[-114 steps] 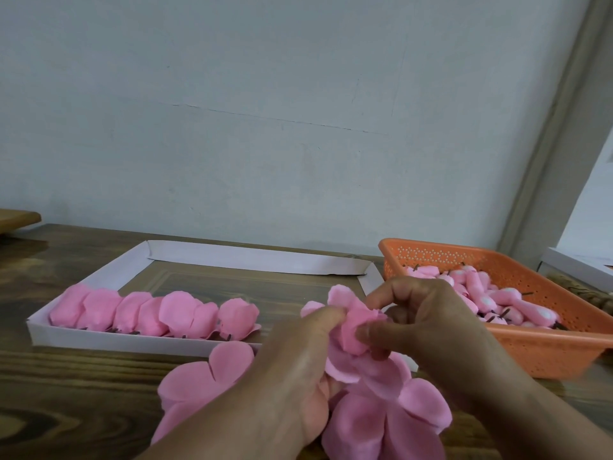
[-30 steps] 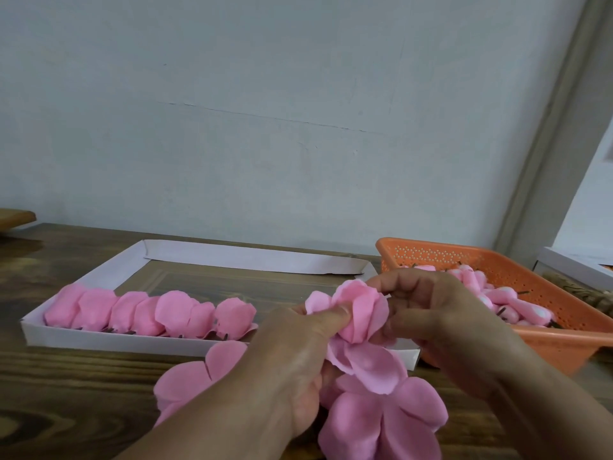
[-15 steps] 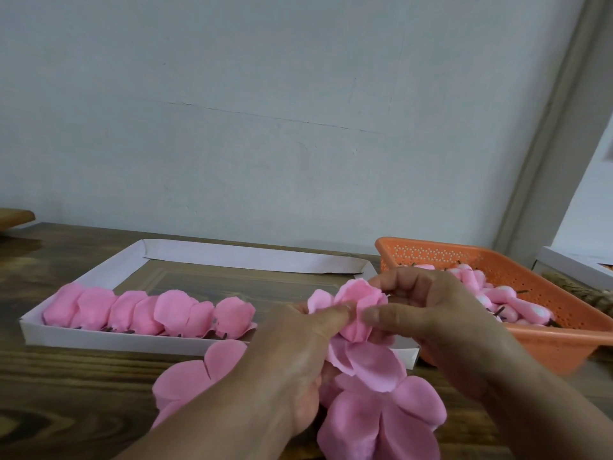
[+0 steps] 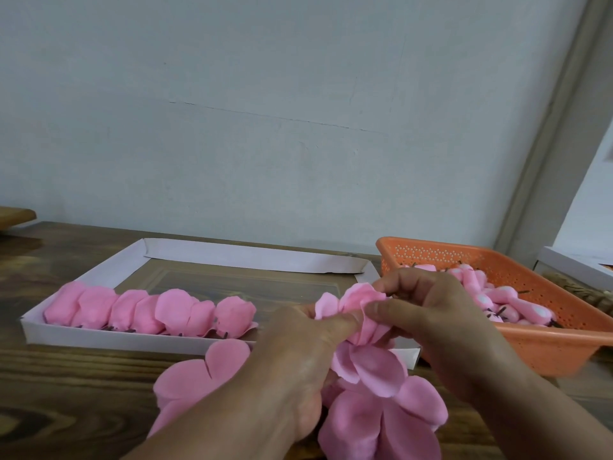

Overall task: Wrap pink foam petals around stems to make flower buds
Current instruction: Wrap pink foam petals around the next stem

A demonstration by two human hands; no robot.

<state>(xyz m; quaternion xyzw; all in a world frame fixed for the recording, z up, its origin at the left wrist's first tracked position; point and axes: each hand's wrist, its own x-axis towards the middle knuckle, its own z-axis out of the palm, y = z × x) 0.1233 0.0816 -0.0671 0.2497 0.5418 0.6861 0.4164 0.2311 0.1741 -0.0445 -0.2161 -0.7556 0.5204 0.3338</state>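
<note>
Wooden table (image 4: 66, 376): bears everything below.
White tray (image 4: 109, 338): finished buds (image 4: 149, 312) lined along near wall.
Orange basket (image 4: 547, 346): right, stemmed pink cores inside.
Loose petals (image 4: 374, 423): under wrists.
Left hand (image 4: 298, 370): pinching bud (image 4: 361, 313).
Right hand (image 4: 441, 327): fingers curled round same bud, above tray corner.

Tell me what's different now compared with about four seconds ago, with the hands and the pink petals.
The petals at the bud were spread loosely; now they are gathered closer round it. The right hand has shifted its grip, thumb and fingers pinching the bud's upper petals, while the left hand presses its thumb against it as before. Unchanged: the row of finished buds in the white tray, the orange basket, and the loose petals below the hands.
</note>
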